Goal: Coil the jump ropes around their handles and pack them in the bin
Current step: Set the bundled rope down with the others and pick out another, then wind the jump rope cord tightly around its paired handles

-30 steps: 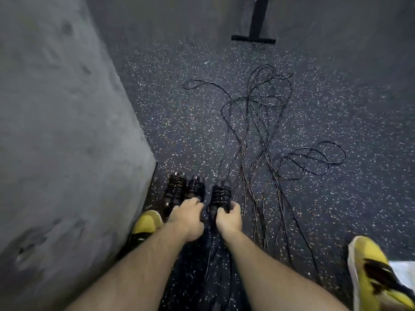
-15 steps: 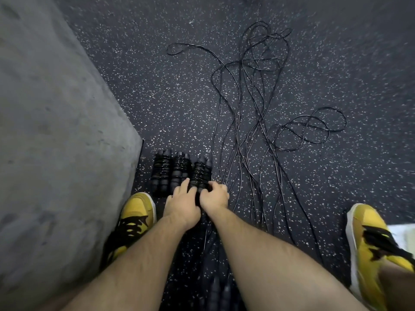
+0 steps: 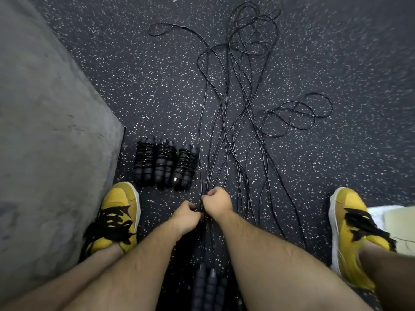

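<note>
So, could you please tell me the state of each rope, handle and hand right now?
Coiled ropes: three, wound, side by side.
Loose ropes: uncoiled, spread out, tangled.
Bare handles: unwrapped, not held.
Left hand: grips loose ropes.
Right hand: pinches loose ropes.

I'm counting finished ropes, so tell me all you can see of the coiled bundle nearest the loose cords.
The coiled bundle is black: two ribbed handles side by side, cord wound round their far half, one near end showing a pale cap. It lies on the speckled floor, rightmost of three, close against the middle bundle. Nothing lies on it; the loose cords run beside it.
</note>
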### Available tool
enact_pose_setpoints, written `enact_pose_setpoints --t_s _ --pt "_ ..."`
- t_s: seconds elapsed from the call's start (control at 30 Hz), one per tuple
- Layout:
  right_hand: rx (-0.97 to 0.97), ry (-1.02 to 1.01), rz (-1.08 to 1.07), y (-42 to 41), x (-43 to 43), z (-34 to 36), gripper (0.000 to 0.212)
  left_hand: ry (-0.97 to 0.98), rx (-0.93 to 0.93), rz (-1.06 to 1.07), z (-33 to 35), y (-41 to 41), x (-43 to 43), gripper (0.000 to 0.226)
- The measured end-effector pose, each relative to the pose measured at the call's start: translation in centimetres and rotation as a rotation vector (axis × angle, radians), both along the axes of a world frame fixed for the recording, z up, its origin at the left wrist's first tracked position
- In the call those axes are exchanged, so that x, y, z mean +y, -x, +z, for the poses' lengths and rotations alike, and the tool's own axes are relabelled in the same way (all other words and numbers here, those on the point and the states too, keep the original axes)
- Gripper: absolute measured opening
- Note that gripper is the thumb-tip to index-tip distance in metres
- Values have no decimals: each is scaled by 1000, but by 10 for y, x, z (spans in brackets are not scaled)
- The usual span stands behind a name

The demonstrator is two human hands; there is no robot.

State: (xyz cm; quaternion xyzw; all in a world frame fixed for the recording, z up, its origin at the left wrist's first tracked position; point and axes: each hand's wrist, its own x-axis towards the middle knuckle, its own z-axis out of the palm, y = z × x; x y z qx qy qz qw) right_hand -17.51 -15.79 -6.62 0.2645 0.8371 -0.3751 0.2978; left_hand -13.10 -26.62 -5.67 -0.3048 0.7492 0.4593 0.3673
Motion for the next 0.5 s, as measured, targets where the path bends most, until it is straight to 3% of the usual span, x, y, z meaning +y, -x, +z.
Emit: enact_pose_setpoints --t_s 0.1,0.2,0.33,0.4,0.5 --pt "38 63 -80 -3 8 7 12 -88 -9 84 -1 2 8 23" --pt "106 89 -118 -9 20 16 20 18 50 58 -1 3 16 17" --pt "262 -195 -81 -13 49 22 15 146 152 -28 5 6 30 9" --pt "193 -321 -24 -16 70 20 23 159 168 -89 7 7 41 8" --pt "41 -298 113 -25 94 16 40 156 173 -147 6 9 61 6"
